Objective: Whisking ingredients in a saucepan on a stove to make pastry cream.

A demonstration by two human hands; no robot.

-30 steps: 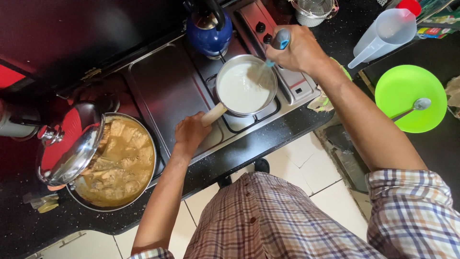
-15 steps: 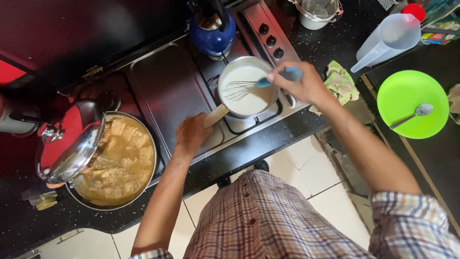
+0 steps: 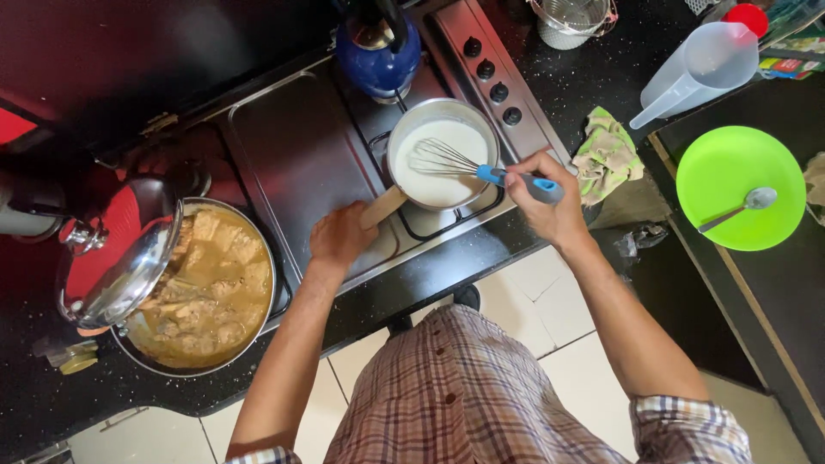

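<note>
A small steel saucepan full of white liquid sits on a burner of the stove. My left hand grips its pale wooden handle. My right hand holds a wire whisk by its blue handle, with the wires dipped in the white liquid.
A large pot of brown stew with its lid tilted on the rim stands at the left. A blue kettle is behind the saucepan. To the right lie a rag, a clear measuring jug and a green plate with a spoon.
My right hand came down from the stove knobs with the whisk and put its wires into the saucepan. The left hand stayed on the handle.
</note>
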